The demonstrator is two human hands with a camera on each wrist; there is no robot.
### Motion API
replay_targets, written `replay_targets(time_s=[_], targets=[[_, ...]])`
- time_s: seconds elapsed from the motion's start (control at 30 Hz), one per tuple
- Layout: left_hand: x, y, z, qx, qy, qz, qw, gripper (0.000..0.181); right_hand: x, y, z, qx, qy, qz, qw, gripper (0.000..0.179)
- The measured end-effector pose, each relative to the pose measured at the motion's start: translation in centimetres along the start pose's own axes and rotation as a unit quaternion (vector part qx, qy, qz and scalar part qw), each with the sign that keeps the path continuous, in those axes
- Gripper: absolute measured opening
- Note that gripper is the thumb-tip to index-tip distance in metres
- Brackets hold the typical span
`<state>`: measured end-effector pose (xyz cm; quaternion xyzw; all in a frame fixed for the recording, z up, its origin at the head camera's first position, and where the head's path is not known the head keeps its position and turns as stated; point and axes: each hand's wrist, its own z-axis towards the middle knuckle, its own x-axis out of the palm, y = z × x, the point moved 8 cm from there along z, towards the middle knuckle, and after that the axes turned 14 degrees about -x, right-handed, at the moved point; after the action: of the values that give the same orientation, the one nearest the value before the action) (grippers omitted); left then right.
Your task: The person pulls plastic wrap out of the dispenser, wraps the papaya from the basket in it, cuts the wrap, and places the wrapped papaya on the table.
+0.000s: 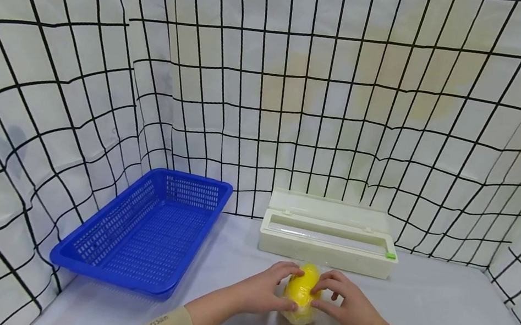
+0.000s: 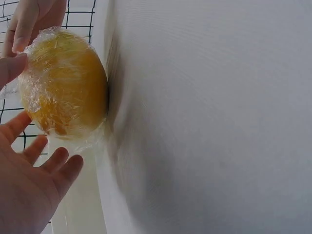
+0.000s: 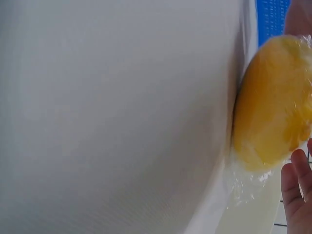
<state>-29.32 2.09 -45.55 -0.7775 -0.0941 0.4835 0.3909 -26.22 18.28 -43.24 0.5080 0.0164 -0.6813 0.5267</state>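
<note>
A yellow, oblong fruit (image 1: 301, 287) in clear cling film lies on the white cloth between both hands. Loose film sticks out at its ends. My left hand (image 1: 267, 291) holds its left side, with thumb and index finger against the film; the other fingers (image 2: 59, 158) are spread just off it in the left wrist view. From the right, my right hand (image 1: 346, 302) pinches at the film on top with thumb and fingertips. Only some fingers (image 3: 292, 187) show at the edge of the right wrist view, beside the fruit (image 3: 273, 107).
Behind the fruit stands a white cling film dispenser (image 1: 327, 256) with its lid raised and a green slider (image 1: 391, 255) at the right end. A blue perforated basket (image 1: 158, 287) sits to the left. Black wire grid (image 1: 305, 80) over white sheeting encloses the back and sides.
</note>
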Motion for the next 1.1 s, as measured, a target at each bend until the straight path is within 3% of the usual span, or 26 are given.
replay_targets(time_s=[0.2, 0.4, 0.5, 0.73, 0.93, 1.0, 1.1], targets=[[-0.6, 0.5, -0.1, -0.015, -0.020, 0.022, 0.9994, 0.070, -1.6, -1.4, 0.8, 0.036, 0.017, -0.022, 0.9989, 0.023], [-1.2, 1.3, -0.4, -0.030, -0.030, 0.002, 0.9991, 0.066, -1.3, -3.2, 2.0, 0.069, 0.099, -0.079, 0.9896, 0.037], [-1.5, 1.4, -0.8, -0.024, -0.048, -0.006, 0.9985, 0.059, -1.2, -3.6, 2.1, 0.070, 0.117, -0.118, 0.9835, 0.036], [-2.6, 1.2, -1.6, -0.004, -0.107, 0.027, 0.9939, 0.034, -1.6, -3.6, 1.6, 0.046, 0.115, -0.176, 0.9765, 0.033], [-2.9, 0.8, -2.0, 0.016, -0.167, 0.109, 0.9797, 0.031, -1.8, -3.3, 0.9, 0.030, 0.097, -0.201, 0.9743, 0.040], [-2.7, 0.9, -2.0, 0.014, -0.167, 0.127, 0.9776, 0.032, -1.7, -3.1, 0.7, 0.034, 0.094, -0.209, 0.9727, 0.046], [-2.3, 1.2, -2.0, 0.003, -0.133, 0.102, 0.9859, 0.036, -1.5, -2.9, 0.6, 0.048, 0.092, -0.214, 0.9712, 0.051]])
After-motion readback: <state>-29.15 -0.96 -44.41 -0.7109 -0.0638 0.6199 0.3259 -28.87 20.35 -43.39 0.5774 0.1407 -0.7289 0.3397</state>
